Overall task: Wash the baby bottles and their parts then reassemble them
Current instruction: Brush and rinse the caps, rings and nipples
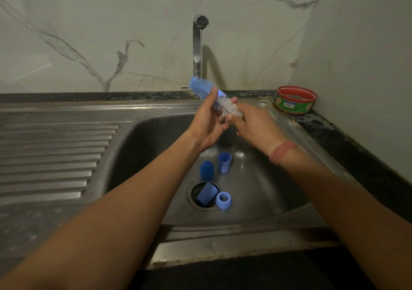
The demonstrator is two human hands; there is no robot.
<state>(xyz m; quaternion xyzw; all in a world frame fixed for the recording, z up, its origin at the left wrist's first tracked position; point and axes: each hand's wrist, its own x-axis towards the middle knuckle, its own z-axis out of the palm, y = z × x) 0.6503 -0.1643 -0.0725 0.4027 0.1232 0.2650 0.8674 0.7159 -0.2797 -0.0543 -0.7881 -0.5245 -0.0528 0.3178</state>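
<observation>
**Brush work over the basin**

Forearms reach in over the sink's [223, 234] front rim. Left hand [207, 124] grasps the brush [208, 93]; right hand [256, 127] pinches its white bristles, just under the running tap [198, 44]. Below, well clear: ring [223, 200], cap [207, 194] over the drain, cup [224, 162], dome [207, 169].

- just 1 view here, a wide head-worn cam looking forward and down over both forearms
- it faces the sink [256, 133] head on, with the tap [198, 44] and marble wall at the far side
- sits close, the near rim lies low in frame, edges bend
</observation>
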